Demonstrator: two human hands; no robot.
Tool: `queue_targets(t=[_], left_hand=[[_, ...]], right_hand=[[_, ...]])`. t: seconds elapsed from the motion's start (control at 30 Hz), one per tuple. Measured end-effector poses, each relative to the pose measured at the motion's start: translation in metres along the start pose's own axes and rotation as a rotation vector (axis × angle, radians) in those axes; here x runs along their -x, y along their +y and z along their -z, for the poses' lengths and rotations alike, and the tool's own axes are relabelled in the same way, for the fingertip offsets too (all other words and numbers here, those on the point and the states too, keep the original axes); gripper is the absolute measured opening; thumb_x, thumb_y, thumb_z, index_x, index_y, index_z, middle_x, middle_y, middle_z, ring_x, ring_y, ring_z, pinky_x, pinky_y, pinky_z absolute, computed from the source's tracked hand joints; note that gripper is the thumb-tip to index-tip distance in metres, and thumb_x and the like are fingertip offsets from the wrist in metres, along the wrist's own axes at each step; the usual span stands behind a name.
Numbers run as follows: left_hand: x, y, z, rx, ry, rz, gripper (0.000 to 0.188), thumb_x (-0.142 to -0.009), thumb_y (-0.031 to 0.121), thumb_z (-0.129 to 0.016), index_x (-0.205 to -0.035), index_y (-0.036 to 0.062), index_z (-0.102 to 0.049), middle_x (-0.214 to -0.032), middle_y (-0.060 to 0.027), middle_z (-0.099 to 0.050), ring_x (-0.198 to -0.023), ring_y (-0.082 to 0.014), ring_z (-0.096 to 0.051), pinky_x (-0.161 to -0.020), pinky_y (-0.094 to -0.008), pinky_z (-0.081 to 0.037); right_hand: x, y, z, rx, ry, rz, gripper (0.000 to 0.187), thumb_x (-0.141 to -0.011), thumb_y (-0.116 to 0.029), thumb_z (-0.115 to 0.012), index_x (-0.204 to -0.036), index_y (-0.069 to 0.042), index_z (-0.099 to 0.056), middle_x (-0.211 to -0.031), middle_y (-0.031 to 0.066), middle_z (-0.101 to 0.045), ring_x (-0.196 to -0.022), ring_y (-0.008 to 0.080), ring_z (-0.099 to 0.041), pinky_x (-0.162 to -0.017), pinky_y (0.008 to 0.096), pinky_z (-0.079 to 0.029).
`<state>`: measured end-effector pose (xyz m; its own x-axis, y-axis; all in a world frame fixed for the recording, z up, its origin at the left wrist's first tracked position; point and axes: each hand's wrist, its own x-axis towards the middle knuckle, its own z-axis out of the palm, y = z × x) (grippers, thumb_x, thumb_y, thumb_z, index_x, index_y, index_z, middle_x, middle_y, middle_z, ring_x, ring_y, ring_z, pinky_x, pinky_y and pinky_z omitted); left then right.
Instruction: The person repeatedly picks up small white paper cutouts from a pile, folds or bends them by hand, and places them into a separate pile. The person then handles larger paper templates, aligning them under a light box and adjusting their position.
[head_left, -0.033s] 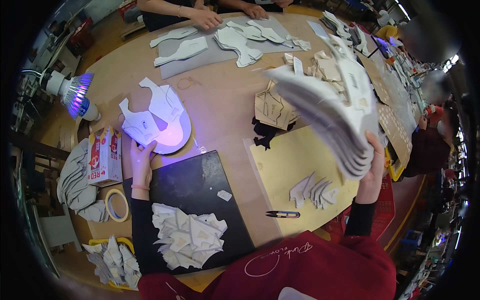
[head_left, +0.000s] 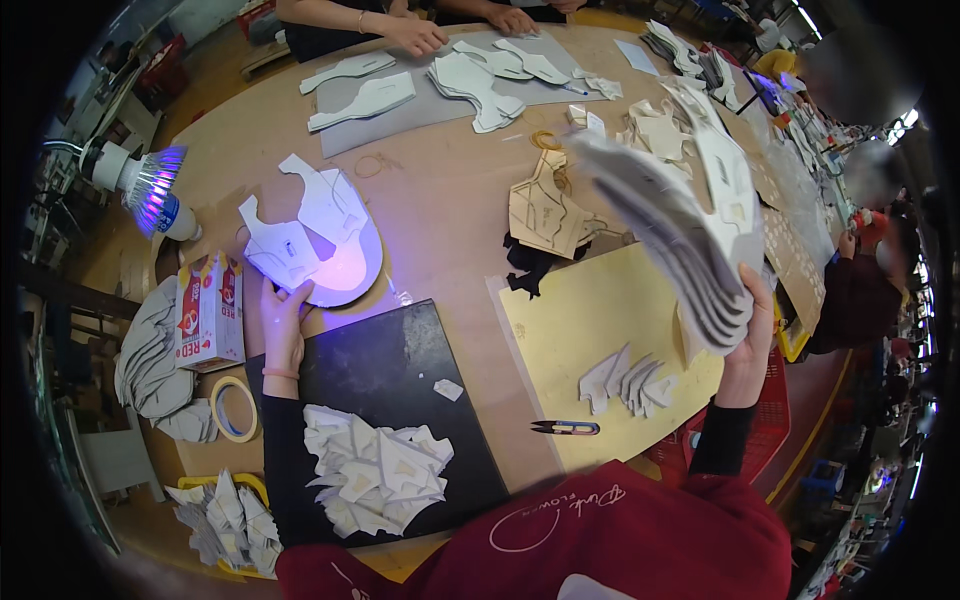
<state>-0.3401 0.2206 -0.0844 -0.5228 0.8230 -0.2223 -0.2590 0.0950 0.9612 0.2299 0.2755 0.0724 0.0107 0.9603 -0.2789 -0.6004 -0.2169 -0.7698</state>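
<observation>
My left hand (head_left: 283, 315) is closed on the near edge of white U-shaped shoe-upper pieces (head_left: 333, 215), which lie in violet light on the table. My right hand (head_left: 748, 335) grips a thick stack of similar white shoe-upper pieces (head_left: 690, 240) by its curved end. That stack is raised over the yellow board (head_left: 540, 340), with its long arms pointing away from me and slightly blurred. Small grey-white cut pieces (head_left: 625, 382) and thread snips (head_left: 566, 428) lie below it. A pile of pale cut pieces (head_left: 375, 470) rests on the black mat (head_left: 390, 350).
At the left stand a violet lamp (head_left: 160, 195), a red-and-white box (head_left: 208, 312) and a tape roll (head_left: 233, 410). Card templates (head_left: 548, 210) lie mid-table. Another person's hand (head_left: 418, 37) is at the far edge by more upper pieces (head_left: 475, 92). A red basket (head_left: 765, 425) is at right.
My right hand and its stack have shifted a little to the right, showing more of the card templates behind. My left hand and the pieces under it have not moved.
</observation>
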Motion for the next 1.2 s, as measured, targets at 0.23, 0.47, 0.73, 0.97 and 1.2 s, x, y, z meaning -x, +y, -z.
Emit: queue_targets(t=[0.23, 0.47, 0.73, 0.97, 1.2], left_hand=[[-0.006, -0.001, -0.006, -0.044, 0.027, -0.030, 0.062, -0.087, -0.002, -0.069, -0.142, 0.0022, -0.040, -0.122, -0.0118, -0.063, -0.107, -0.0200, -0.065, -0.085, -0.0299, -0.056], [-0.005, -0.004, -0.009, -0.084, -0.013, -0.170, 0.060, -0.086, -0.004, -0.069, -0.141, -0.0005, -0.044, -0.127, -0.0119, -0.060, -0.114, -0.0203, -0.059, -0.099, -0.0326, -0.048], [-0.006, 0.000, -0.001, -0.035, -0.077, -0.113, 0.062, -0.086, -0.006, -0.068, -0.142, -0.0008, -0.044, -0.128, -0.0118, -0.060, -0.118, -0.0209, -0.059, -0.102, -0.0330, -0.047], [-0.005, 0.000, -0.005, -0.100, -0.101, -0.133, 0.066, -0.084, -0.005, -0.069, -0.144, -0.0006, -0.041, -0.130, -0.0120, -0.059, -0.117, -0.0208, -0.059, -0.101, -0.0330, -0.047], [-0.003, -0.007, -0.003, -0.193, -0.030, -0.179, 0.074, -0.086, 0.000, -0.071, -0.151, -0.0019, -0.034, -0.130, -0.0122, -0.057, -0.115, -0.0207, -0.059, -0.101, -0.0335, -0.048]], right_hand=[[-0.045, 0.026, 0.138, -0.063, 0.207, 0.094, 0.045, -0.092, -0.008, -0.066, -0.132, 0.005, -0.052, -0.124, 0.0186, -0.066, -0.108, 0.0296, -0.068, -0.097, 0.0407, -0.056], [-0.042, 0.058, 0.128, 1.695, 0.768, 0.772, 0.060, -0.085, -0.011, -0.074, -0.140, 0.000, -0.051, -0.129, 0.0206, -0.061, -0.114, 0.0304, -0.063, -0.094, 0.0350, -0.049], [-0.048, 0.099, -0.059, 1.787, -0.265, 0.777, 0.043, -0.080, -0.010, -0.077, -0.121, -0.013, -0.064, -0.124, 0.0059, -0.060, -0.087, 0.0284, -0.069, -0.070, 0.0360, -0.055], [-0.093, 0.130, -0.072, 1.529, -0.394, 1.139, 0.016, -0.080, -0.006, -0.077, -0.096, -0.007, -0.073, -0.092, 0.0062, -0.071, -0.067, 0.0235, -0.069, -0.059, 0.0319, -0.054], [-0.093, 0.084, -0.099, 1.118, 0.043, 0.823, 0.010, -0.087, -0.002, -0.076, -0.096, 0.001, -0.077, -0.078, -0.0031, -0.070, -0.066, 0.0022, -0.053, -0.059, 0.0184, -0.041]])
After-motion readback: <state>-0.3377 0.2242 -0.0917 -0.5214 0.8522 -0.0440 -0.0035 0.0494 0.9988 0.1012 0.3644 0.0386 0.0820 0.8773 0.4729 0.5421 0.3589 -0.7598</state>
